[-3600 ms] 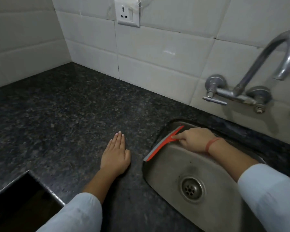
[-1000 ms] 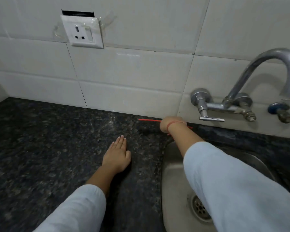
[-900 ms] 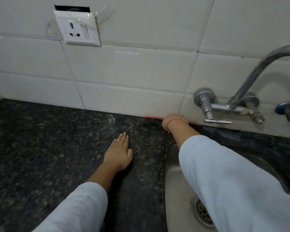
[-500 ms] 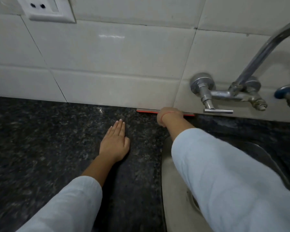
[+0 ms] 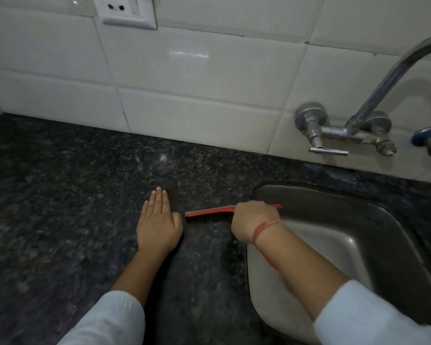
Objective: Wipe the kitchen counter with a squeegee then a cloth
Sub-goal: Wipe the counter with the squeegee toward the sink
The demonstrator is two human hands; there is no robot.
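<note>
Squeegee (image 5: pixel 209 210), red-edged, drawn from wall to steel sink (image 5: pixel 334 235) rim, right hand (image 5: pixel 253 220) clamped; left hand (image 5: pixel 158 226) flat, fingers together, on speckled counter (image 5: pixel 60 195).

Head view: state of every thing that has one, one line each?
left hand: open, flat, palm down on the counter
right hand: closed around the squeegee
squeegee: held, blade spanning from the counter over the sink's left rim
sink: no water standing in the part that shows
tap: no water running
wall socket: nothing plugged in
cloth: not in view
</note>
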